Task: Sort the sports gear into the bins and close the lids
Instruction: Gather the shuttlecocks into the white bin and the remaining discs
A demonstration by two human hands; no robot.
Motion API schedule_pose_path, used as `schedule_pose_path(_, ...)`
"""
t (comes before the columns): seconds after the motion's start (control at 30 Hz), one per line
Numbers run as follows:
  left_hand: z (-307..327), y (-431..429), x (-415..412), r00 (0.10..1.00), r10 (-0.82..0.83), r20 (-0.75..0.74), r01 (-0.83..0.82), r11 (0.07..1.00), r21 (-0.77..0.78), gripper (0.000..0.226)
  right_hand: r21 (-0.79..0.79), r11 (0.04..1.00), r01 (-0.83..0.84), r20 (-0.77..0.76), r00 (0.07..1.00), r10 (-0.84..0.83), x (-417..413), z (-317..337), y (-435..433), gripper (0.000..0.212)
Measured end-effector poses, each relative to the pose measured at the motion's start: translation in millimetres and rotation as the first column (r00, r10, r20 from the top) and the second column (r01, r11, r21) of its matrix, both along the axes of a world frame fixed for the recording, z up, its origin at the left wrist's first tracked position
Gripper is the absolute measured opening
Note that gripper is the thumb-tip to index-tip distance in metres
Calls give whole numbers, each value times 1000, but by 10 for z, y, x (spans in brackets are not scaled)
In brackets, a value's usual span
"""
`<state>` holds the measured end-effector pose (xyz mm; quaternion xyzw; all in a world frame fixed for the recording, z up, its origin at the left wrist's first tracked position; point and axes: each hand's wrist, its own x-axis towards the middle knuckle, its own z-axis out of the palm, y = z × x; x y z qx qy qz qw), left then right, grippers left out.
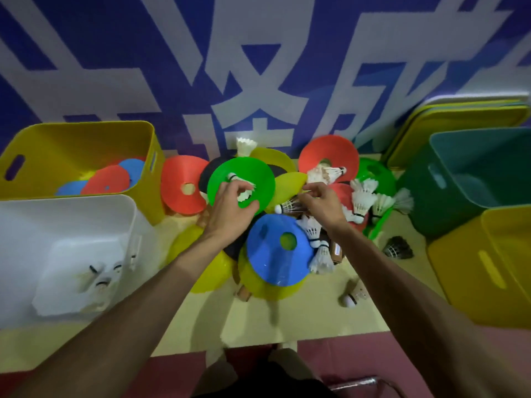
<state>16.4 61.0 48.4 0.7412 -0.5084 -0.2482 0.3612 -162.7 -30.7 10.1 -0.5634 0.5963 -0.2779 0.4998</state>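
The sorting is under way but far from finished. The yellow bin (86, 133) at the far left already holds a few red and blue discs (106, 179), and the white bin (71, 205) beside it holds a few shuttlecocks (100, 280). The green bin (459, 150) on the right looks empty as far as its inside shows, and the near yellow bin (465, 254) shows only its outside. Most of the gear still lies in a heap on the floor between the bins: a red disc (178, 179), a blue disc (273, 262), a cluster of loose shuttlecocks (363, 199) and more. The lids (459, 110) lean stacked against the wall behind the green bin, so no bin is closed. Both arms reach forward into the heap. The left hand (230, 214) sits over the green disc (258, 173) with its fingers curled round a white shuttlecock (245, 193) and its thumb along the disc's near edge. The right hand (323, 203) is close by, fingers bent together as in a pinch at the edge of a yellow disc (287, 182), just above a dark shuttlecock (290, 207). Whether it has hold of either cannot be told.
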Motion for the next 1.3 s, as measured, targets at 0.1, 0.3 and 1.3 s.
schedule_pose_path(0.1, -147, -192, -439, 995, -69, -69, 75, 993, 88, 26, -5, 999, 35, -39, 999, -35, -462, -102, -112, 22)
schedule_pose_path(0.3, -450, -430, -1036, 983, -106, -149, 143, 952, 271, 29, 25, 1000, 15, -96, 995, -13, -989, -290, -254, 26)
schedule_pose_path(1.3, -957, -759, -1275, 999, 23, 49, -37, 953, 299, 15, -51, 942, -332, -584, 775, 241, -1200, -804, -613, 24)
